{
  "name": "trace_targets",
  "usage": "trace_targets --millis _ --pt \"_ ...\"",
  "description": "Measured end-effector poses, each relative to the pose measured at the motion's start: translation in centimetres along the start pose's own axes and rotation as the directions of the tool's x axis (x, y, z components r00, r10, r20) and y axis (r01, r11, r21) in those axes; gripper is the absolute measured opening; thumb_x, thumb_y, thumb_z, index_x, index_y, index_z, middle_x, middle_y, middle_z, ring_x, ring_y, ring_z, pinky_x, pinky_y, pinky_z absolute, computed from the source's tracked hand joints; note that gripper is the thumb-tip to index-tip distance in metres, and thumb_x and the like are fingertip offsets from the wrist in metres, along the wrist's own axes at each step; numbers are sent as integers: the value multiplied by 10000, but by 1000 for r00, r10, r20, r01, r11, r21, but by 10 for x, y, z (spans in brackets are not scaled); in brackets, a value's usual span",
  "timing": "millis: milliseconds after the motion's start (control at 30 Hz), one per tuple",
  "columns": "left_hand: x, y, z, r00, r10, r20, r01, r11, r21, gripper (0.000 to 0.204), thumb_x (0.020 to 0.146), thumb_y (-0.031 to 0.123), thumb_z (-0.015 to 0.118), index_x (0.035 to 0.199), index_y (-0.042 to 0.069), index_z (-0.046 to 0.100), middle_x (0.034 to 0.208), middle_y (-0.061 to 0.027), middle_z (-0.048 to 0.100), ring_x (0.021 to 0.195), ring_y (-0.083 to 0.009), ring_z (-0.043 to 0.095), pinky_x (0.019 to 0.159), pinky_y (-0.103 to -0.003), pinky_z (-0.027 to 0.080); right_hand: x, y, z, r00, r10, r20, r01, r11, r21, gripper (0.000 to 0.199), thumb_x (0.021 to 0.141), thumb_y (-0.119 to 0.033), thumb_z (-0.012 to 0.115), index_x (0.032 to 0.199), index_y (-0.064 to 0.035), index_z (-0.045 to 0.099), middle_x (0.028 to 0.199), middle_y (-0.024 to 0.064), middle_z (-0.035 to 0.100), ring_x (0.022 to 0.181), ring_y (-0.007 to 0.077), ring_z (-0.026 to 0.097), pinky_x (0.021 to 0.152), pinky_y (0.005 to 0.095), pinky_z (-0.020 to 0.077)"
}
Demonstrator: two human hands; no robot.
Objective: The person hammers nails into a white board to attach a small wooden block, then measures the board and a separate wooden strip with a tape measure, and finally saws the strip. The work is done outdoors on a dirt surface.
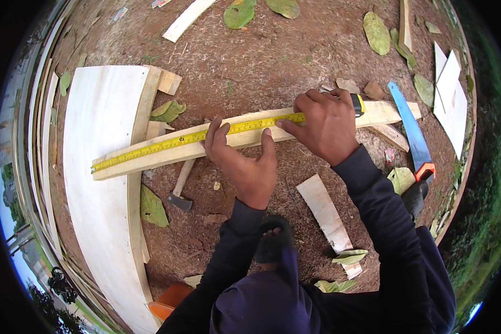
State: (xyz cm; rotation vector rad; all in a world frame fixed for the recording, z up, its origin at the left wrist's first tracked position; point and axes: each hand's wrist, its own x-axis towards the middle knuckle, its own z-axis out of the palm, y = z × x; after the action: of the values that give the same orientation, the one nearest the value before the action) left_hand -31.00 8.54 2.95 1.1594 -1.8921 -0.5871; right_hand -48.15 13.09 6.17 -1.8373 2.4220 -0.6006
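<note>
A long pale wooden plank (pixel 178 151) lies roughly crosswise in front of me, its left end resting on a white panel. The yellow blade of a tape measure (pixel 357 106) runs along the plank from its left end. My right hand (pixel 329 121) is closed around the case, its thumb on the blade. My left hand (pixel 245 167) rests at the middle of the plank with thumb and fingers apart. Its fingertips touch the plank and the blade, and it grips nothing.
The white panel (pixel 97 133) has a wooden frame edge. A hatchet-like tool (pixel 181 200) lies below the plank. At the right, a handsaw (pixel 411 128) with a blue blade and orange handle leans against the plank. Offcuts (pixel 325 209) and large leaves (pixel 153 206) are scattered on the soil.
</note>
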Motion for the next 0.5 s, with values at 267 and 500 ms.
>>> trace_targets --millis 267,500 --pt "-24 -11 -7 998 -56 -31 54 997 -62 703 828 75 844 1359 -15 392 1368 -214 387 1344 -384 386 1150 -537 334 0 1 1 1000 -10 -3 10 1000 -11 404 780 -473 840 814 -99 690 783 42 665 759 266 690 950 475 443" --pt "-21 -10 -8 997 -64 -41 63 998 -31 705 836 83 840 1361 -22 383 1377 -229 377 1342 -387 386 1160 -552 316 0 1 2 1000 -13 -4 13 1000 2 386 754 -436 853 835 -85 712 773 63 668 739 272 688 922 451 437"
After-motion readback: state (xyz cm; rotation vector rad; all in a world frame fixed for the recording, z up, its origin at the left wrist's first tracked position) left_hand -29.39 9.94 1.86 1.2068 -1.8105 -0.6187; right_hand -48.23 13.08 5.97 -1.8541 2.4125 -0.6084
